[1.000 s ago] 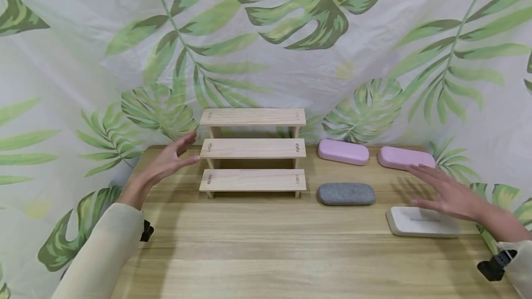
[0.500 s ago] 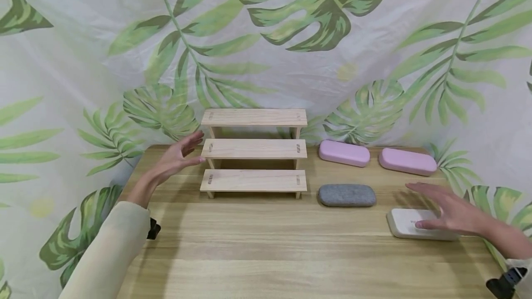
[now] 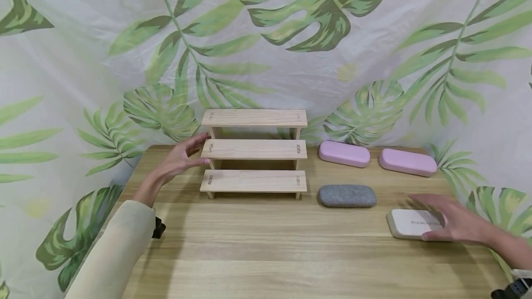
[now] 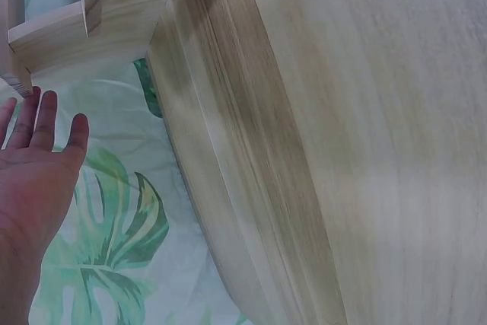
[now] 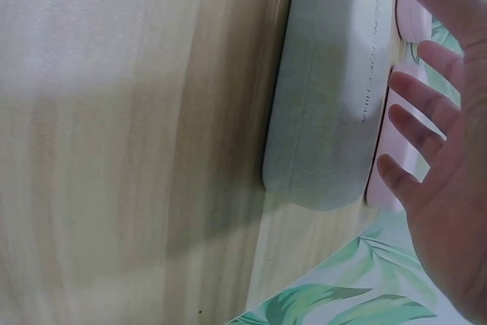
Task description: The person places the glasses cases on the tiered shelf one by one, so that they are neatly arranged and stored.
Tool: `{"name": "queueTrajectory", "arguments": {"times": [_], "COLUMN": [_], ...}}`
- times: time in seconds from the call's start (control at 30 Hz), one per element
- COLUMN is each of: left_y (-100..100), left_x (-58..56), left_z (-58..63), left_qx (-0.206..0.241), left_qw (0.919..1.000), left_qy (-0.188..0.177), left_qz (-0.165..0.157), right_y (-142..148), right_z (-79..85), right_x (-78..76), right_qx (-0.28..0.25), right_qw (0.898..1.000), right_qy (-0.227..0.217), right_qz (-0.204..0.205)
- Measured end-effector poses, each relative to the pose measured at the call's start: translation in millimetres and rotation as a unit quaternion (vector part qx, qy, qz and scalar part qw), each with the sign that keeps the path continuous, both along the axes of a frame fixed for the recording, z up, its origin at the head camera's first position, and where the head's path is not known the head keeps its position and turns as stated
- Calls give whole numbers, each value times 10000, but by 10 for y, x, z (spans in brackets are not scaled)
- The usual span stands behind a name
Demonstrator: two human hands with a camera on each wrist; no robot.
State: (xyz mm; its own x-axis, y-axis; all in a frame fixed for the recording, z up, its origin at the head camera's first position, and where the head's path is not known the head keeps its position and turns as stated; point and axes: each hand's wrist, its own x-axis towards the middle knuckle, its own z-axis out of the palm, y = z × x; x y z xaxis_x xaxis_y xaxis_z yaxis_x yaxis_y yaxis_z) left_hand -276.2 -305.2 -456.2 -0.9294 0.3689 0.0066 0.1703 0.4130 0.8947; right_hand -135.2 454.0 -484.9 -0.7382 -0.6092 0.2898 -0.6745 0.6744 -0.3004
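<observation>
A three-tier wooden display stand (image 3: 253,149) stands at the back of the table. My left hand (image 3: 178,160) is at its left side, fingertips right at the middle tier, fingers spread. In the left wrist view that hand (image 4: 34,165) shows its palm, with fingertips close under the stand's edge (image 4: 57,24). Over the white glasses case (image 3: 409,223) at the right, my right hand (image 3: 461,223) hovers with thumb and fingers apart. The right wrist view shows the hand (image 5: 441,135) above the white case (image 5: 327,89), which has printed lettering.
A grey fabric glasses case (image 3: 347,196) lies right of the stand. Behind it are two pink cases, one (image 3: 344,153) nearer the stand and one (image 3: 407,162) farther right. A leaf-patterned cloth (image 3: 291,73) hangs behind the wooden table (image 3: 266,243).
My left hand has moved right, up to the stand's side. The right hand has come down and toward me, from near the right pink case to over the white case.
</observation>
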Motion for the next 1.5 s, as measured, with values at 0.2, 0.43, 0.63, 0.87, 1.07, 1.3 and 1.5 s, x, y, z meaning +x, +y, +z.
{"name": "queueTrajectory", "arguments": {"times": [0.2, 0.43, 0.63, 0.87, 1.07, 1.3, 1.5], "left_y": [-15, -33, -39, -44, -47, -58, -29], "left_x": [-11, -30, -66, -63, -73, -104, -123], "left_z": [-14, -19, -17, 22, 16, -18, -17], "left_qx": [-76, -196, -207, -188, -250, -338, -430], "left_qw": [9999, 9996, 9995, 9994, 9992, 9988, 9987], "left_qy": [0, -31, -56, -165, -95, -100, -176], "left_qz": [110, 206, 226, 236, 287, 339, 228], "right_y": [4, 24, 31, 54, 86, 136, 159], "right_z": [-21, -47, -59, -84, -111, -161, -175], "right_x": [30, 30, 35, 10, -10, -23, 18], "right_qx": [-43, -104, -82, 2, -27, -218, -272], "right_qw": [9999, 9998, 9997, 9995, 9984, 9979, 9972], "right_qy": [-143, -177, -229, -295, -483, -589, -658], "right_qz": [14, 86, 21, -99, -282, -158, -222]}}
